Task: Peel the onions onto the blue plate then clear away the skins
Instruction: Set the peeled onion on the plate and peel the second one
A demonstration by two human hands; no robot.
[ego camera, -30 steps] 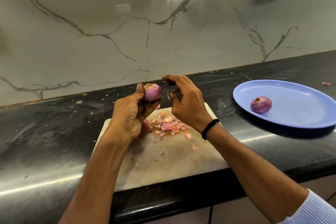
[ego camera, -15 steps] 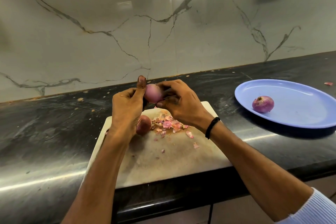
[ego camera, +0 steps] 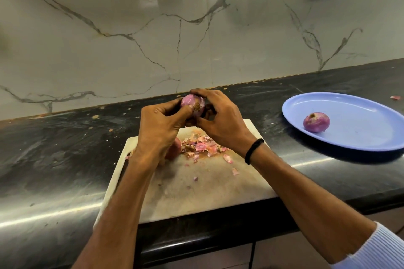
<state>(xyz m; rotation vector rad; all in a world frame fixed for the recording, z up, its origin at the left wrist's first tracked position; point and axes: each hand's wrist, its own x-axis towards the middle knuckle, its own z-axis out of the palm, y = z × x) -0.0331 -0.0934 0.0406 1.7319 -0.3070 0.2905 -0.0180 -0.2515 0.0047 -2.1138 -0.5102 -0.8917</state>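
head view: the peeling step is underway. the left hand [ego camera: 161,124] and right hand [ego camera: 223,120] are both gripping a red onion [ego camera: 192,102] in the air, above the far edge of the cutting board [ego camera: 207,192]. the right fingers [ego camera: 211,94] are curling over its top. its brown tufted end is pointing toward the camera, so its axis is probably running front to back; the bulb is nearly round. skins [ego camera: 201,145] are piling on the board, beside another onion [ego camera: 175,148] half hidden under the left wrist. one peeled onion [ego camera: 316,122] is lying on the blue plate [ego camera: 360,137], well to the right on the table [ego camera: 54,155]. next, stripping the remaining skin is calling for a fingertip pinch.
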